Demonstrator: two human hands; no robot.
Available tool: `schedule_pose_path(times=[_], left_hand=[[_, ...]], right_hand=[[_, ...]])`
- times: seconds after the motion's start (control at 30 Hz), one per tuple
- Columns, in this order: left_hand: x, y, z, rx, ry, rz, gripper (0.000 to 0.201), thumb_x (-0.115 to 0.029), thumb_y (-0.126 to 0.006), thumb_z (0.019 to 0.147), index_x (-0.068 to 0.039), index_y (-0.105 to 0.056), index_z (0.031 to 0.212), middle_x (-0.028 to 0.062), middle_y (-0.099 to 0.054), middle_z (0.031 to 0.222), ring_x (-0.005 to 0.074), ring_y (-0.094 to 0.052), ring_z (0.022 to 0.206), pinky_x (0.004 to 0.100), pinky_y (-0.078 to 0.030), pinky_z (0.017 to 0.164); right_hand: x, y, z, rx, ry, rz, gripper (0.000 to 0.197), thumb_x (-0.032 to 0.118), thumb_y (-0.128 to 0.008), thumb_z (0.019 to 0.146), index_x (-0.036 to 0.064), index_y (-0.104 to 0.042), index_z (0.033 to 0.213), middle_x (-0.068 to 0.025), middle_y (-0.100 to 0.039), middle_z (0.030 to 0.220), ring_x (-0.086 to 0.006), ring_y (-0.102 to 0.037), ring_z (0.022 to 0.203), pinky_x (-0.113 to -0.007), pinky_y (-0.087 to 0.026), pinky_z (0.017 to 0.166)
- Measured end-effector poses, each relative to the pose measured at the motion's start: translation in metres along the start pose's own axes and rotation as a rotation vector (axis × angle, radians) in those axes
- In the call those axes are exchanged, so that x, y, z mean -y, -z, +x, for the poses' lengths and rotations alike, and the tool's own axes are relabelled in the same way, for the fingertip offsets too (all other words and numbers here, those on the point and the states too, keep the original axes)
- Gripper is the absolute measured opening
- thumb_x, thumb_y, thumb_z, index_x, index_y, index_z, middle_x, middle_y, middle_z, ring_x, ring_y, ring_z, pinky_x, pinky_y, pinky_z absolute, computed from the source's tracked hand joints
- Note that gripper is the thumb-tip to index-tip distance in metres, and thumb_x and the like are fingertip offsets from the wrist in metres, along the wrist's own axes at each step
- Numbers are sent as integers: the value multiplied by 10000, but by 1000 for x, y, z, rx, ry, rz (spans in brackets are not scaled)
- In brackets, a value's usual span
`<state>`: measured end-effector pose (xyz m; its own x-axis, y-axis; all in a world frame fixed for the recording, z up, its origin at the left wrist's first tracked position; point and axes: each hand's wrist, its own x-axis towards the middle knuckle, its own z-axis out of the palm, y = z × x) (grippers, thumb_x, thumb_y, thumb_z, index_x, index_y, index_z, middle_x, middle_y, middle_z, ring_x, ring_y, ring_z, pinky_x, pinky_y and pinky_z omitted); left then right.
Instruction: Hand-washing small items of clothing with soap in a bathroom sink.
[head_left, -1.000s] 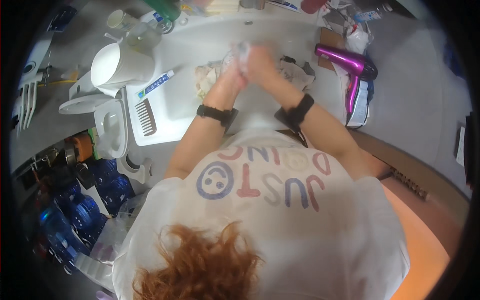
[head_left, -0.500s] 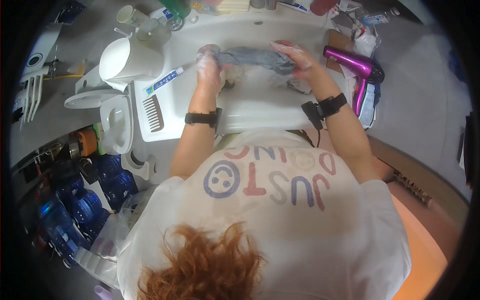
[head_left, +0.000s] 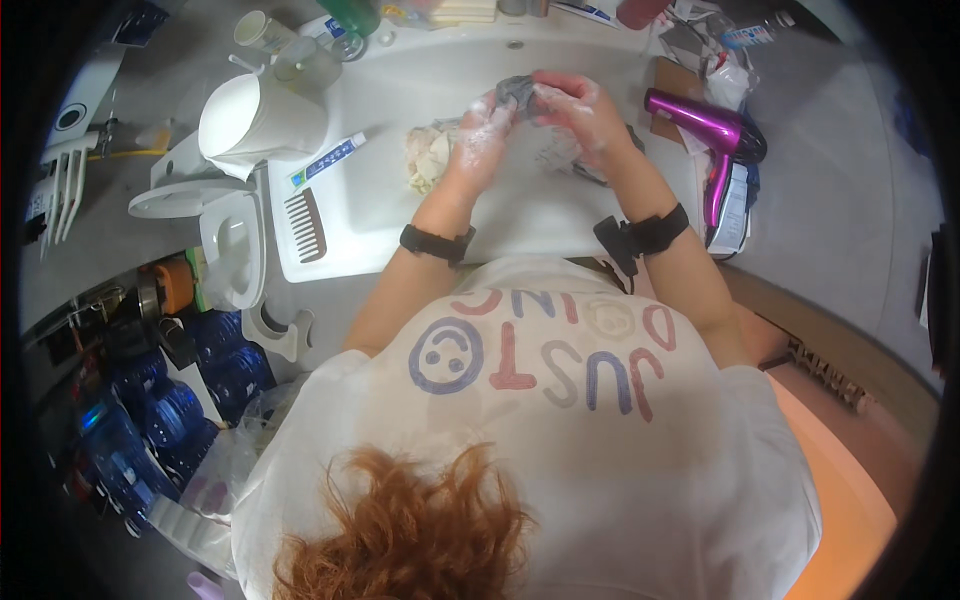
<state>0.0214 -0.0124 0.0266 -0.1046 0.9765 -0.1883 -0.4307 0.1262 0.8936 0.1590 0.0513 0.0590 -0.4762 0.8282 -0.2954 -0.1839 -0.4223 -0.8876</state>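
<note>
Over the white sink (head_left: 400, 95), both hands are closed round a small bunched grey cloth (head_left: 516, 92), which is wet and long like a sock. My left hand (head_left: 485, 140), covered in white suds, grips its left side. My right hand (head_left: 588, 115) pinches the cloth's right side, and foam coats its fingers too. A crumpled cream cloth (head_left: 426, 160) lies in the basin beside my left wrist. Another crumpled pale grey cloth (head_left: 558, 152) is partly hidden under my right hand.
On the left rim lie a toothpaste tube (head_left: 328, 162) and a brown comb (head_left: 305, 225), near a white bucket-like container (head_left: 262, 118). A purple hair dryer (head_left: 695, 115) rests on the right. Bottles and a cup (head_left: 262, 32) line the back.
The grey cloth was stretched out between my hands and is now gathered into a small bunch. My left hand has moved right, close to my right hand, uncovering the cream cloth.
</note>
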Motion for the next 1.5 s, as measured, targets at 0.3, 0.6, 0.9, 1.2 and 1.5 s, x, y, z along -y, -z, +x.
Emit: schedule_pose_path(times=[0.3, 0.6, 0.9, 1.2, 1.5], left_hand=[[-15, 2, 6, -15, 132, -260, 247, -209, -489, 860, -32, -530, 1028, 64, -558, 990, 166, -537, 906, 294, -438, 809], [-12, -12, 4, -219, 31, -140, 265, -180, -504, 860, -28, -444, 1069, 92, -538, 957, 159, -518, 874, 275, -433, 748], [-6, -9, 1, -329, -86, 276, 327, -268, -566, 830, 26, -542, 970, 86, -568, 814, 143, -526, 752, 278, -431, 683], [-12, -21, 4, -268, -29, -104, 190, -181, -478, 877, -31, -493, 993, 30, -509, 819, 118, -469, 741, 244, -397, 653], [11, -46, 9, -87, 263, -476, 298, -277, -425, 904, -66, -477, 1108, 82, -538, 1003, 189, -528, 907, 299, -455, 732]], right_hand=[[1, 7, -1, -55, 205, -412, 234, 245, -578, 824, 33, -549, 918, -36, -554, 899, -102, -510, 770, -240, -419, 685], [1, -3, -14, 64, -90, 138, 231, 181, -564, 839, 17, -511, 993, -57, -573, 885, -118, -558, 751, -265, -466, 635], [-1, -12, -17, 38, 96, -1, 199, 185, -560, 839, 19, -522, 941, -33, -551, 827, -97, -536, 722, -240, -475, 640], [-10, 8, -8, -357, 367, -418, 252, 226, -521, 858, 7, -484, 978, -62, -544, 865, -181, -561, 751, -316, -464, 719], [-20, -9, -1, -284, 391, -1091, 318, 285, -535, 804, 66, -555, 1034, -189, -606, 818, -346, -595, 768, -391, -471, 677]])
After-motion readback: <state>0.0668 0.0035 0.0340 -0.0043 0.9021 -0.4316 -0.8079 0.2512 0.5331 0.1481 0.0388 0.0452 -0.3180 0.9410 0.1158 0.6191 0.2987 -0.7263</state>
